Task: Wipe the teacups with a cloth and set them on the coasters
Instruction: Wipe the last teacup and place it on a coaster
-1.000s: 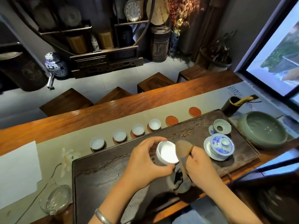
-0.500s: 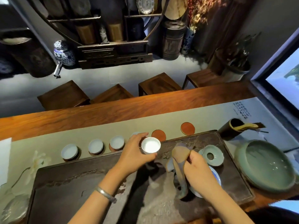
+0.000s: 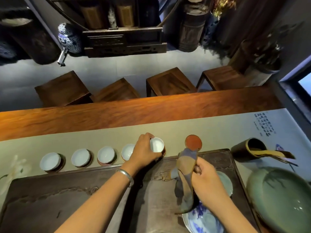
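white porcelain runs along the beige runner on your tabletop [image 3: 151, 113]: four teacups [image 3: 50, 161] already sit on coasters at the left, so most of the row looks done. your left hand [image 3: 144, 152] grips a fifth teacup [image 3: 156, 144], pale and clean-looking inside, right over its coaster at the tea tray's far edge; i can't tell if it's touching down. one red coaster [image 3: 193, 142] stays bare beyond it. your right hand [image 3: 207, 182] clutches the brown-grey cloth [image 3: 186, 167].
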